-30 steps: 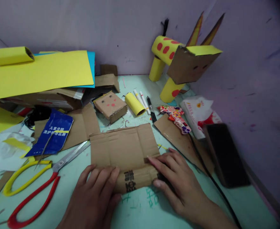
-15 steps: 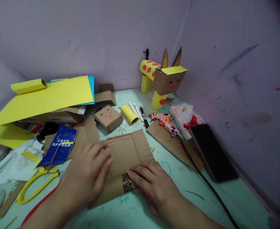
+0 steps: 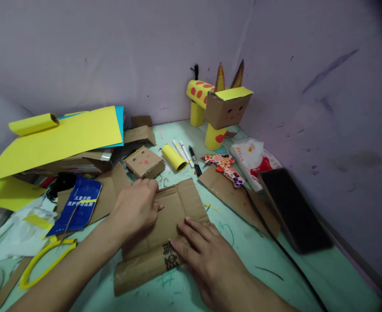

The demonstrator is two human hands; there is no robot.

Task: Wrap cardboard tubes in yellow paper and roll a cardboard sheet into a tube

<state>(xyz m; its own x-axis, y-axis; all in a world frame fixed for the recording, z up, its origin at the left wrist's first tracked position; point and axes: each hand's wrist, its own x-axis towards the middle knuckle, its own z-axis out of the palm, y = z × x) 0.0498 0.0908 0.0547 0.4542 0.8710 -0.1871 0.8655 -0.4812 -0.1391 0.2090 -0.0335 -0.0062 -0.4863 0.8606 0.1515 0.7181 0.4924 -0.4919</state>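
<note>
Left grip: your left hand (image 3: pixel 138 206) has its fingers curled at the far left part of the cardboard sheet (image 3: pixel 173 210), with the thumb side turned inward; whether it pinches the edge, I cannot tell.
Right grip: your right hand (image 3: pixel 207 249) lies palm down on the right near part of the same sheet, its fingers extended and a little apart.
Cardboard sheet: it is on the pale green table (image 3: pixel 251 253), in front of you and between your two hands. A crease runs along its near strip, and this strip carries black print (image 3: pixel 170 255) close to your right fingers.
Beyond the sheet: a small cardboard box (image 3: pixel 145 162) with a drawn face is just behind your left hand; to its right lie a yellow tube (image 3: pixel 174 157), two white markers and a black pen (image 3: pixel 195 160).
Back corner: a spotted cardboard animal (image 3: pixel 228 112) with two pointed ears stands upright near the wall.
Right side: a flower-patterned tool (image 3: pixel 226 167) with black cord rests on another cardboard piece (image 3: pixel 239 197), near the phone (image 3: pixel 295 210).
Left side: beyond your left forearm you have a blue packet (image 3: pixel 78 201) and a yellow handle loop (image 3: pixel 24 281).
</note>
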